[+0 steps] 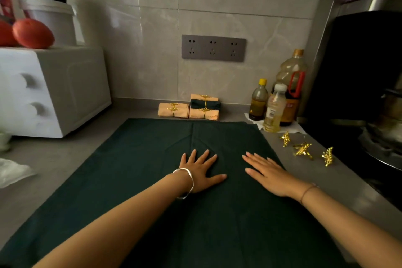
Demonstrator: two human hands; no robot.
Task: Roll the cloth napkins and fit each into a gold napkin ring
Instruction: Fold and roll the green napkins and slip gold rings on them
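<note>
A dark green cloth napkin (134, 159) lies spread flat on the grey counter. My left hand (201, 171) presses on it palm down with fingers spread. My right hand (266, 172) lies flat on the napkin a little to the right, fingers straight. Three loose gold leaf-shaped napkin rings (302, 149) lie on the counter to the right of the napkin. Against the back wall sits a stack of rolled napkins in gold rings: peach ones (173, 110) and one dark green one (205, 104).
A white oven (54, 91) stands at the left with red fruit (32, 33) on top. Oil bottles (276, 106) stand at the back right. A black stove with a pan (380, 148) borders the right. A wall socket strip (213, 48) is behind.
</note>
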